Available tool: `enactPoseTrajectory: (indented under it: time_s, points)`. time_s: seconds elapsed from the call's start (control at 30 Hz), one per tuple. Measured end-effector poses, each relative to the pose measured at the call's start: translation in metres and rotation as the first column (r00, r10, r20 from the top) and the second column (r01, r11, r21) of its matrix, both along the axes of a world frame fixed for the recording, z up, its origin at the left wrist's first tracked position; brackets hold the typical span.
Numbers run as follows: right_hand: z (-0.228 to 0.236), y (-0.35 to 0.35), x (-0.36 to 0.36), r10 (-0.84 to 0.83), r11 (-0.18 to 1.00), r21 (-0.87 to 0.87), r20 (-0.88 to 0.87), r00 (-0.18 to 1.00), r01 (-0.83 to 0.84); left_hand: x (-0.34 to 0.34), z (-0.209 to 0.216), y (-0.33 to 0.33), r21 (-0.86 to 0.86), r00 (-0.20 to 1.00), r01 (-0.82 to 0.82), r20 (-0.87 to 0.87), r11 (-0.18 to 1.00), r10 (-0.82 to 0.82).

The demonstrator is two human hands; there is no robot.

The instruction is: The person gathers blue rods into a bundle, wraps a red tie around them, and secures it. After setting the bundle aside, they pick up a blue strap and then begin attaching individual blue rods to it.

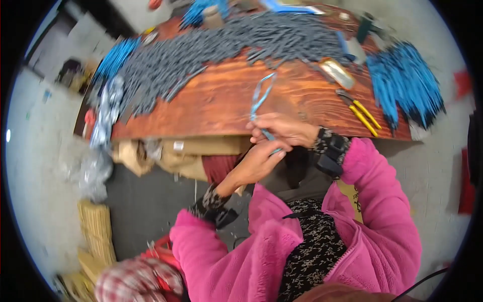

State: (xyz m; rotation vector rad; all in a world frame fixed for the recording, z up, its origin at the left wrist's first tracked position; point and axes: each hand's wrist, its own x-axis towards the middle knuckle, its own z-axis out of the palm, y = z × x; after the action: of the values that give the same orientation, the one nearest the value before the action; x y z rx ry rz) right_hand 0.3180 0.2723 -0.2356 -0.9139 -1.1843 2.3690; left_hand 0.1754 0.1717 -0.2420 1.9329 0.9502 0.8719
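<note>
A thin light-blue cord (259, 102) rises in a narrow loop from my hands, just beyond the table's near edge. My right hand (284, 129) is closed, its fingertips pinching the cord below the loop. Lower down, the cord's other end shows between the fingers and thumb of my left hand (256, 163), which is closed on it. Both hands nearly touch each other. Whether there is a knot under my right fingertips is hidden by blur and the fingers.
Many grey stick-like pieces (186, 53) cover the back of the wooden table (211, 105). On the right lie yellow-handled pliers (363, 115), a small metal tin (337, 74) and a blue cord bundle (405, 83). Another blue bundle (118, 56) and clear plastic (106, 113) are left.
</note>
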Motion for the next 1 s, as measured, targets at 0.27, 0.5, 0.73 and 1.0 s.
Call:
enactPoseTrajectory:
  time_s: [0.27,0.5,0.73,1.0]
  points:
    - [0.046,0.047,0.107,0.481,0.868,0.146,-0.013,0.877,-0.474,0.054,0.027,0.036,-0.644,0.494,0.304,0.737,0.702,0.461]
    - [0.057,0.019,0.195,0.371,0.801,0.417,0.219,0.902,-0.431,0.040,0.052,0.101,-0.440,-0.016,0.290,0.886,0.850,0.464]
    - [0.007,0.078,0.273,-0.213,0.243,0.934,0.316,0.925,-0.263,-0.064,-0.009,0.163,-0.511,0.081,-0.546,0.757,0.664,0.649]
    - [0.018,0.108,0.397,-0.878,0.108,0.892,0.292,0.378,-0.439,-0.118,-0.048,0.172,0.675,0.032,-0.713,-0.238,0.189,0.971]
